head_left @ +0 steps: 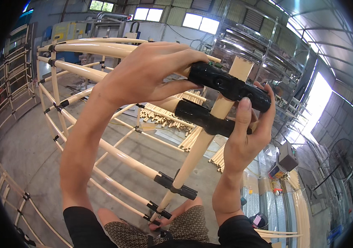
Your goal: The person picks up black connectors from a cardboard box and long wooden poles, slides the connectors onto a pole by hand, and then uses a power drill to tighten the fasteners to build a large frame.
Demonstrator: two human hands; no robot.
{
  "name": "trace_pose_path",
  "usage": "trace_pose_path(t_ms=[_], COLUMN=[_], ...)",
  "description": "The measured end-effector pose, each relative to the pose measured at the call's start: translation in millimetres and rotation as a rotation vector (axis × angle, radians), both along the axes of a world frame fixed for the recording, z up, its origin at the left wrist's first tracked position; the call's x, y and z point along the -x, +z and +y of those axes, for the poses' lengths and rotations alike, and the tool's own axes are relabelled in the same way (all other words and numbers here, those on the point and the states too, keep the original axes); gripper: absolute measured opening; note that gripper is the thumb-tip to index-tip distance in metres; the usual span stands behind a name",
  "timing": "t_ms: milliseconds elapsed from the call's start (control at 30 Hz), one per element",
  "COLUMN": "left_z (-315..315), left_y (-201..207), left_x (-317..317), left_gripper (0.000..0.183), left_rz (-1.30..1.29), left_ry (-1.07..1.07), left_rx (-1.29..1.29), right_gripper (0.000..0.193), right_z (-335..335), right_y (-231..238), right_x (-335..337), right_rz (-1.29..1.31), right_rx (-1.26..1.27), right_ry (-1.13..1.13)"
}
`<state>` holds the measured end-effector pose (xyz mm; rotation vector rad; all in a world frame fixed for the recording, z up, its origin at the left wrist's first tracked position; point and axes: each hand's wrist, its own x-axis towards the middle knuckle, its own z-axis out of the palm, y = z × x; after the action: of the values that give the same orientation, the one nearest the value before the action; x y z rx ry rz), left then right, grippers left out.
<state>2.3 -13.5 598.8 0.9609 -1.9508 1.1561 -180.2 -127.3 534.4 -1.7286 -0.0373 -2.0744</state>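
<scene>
A cream upright pipe [193,159] leans up in front of me, with black pipe joints clamped around it. My left hand [143,72] is closed round the end of a cream horizontal pipe [98,48], its fingertips reaching the top black pipe joint [231,86]. That joint sits just below the upright's cut end. My right hand [246,142] grips the joint's right side, thumb in front and fingers curled behind. Just beneath is a second black joint [199,116], close to the right palm. A third joint [174,185] is fixed lower on the upright, joined to another horizontal pipe [129,157].
The pipe frame extends to the far left, and another pipe rack [15,74] stands beyond it. Cream pipes [164,113] lie stacked on the floor. At right are a grey box [287,156], long metal strips [273,206] and a fan [343,157]. Metal shelving [251,45] rises behind.
</scene>
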Motion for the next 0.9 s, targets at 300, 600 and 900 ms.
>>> trace_pose_path(t_ms=[300,600,900], left_z=[6,33,16], left_y=[2,6,0], left_x=[-2,-26,-36], left_gripper=[0.049,0.040,0.041], left_rz=[0.049,0.231,0.170], left_ry=[0.052,0.451,0.236], left_rx=[-0.137,-0.203,-0.015], right_gripper=[0.050,0.053,0.067], right_z=[9,-1,-23], right_y=[-5,-4,-4], right_x=[5,1,-3], right_rz=[0.079,0.096,0.126], right_rx=[-0.009,0.084,0.045], right_ry=[-0.019,-0.019,0.069])
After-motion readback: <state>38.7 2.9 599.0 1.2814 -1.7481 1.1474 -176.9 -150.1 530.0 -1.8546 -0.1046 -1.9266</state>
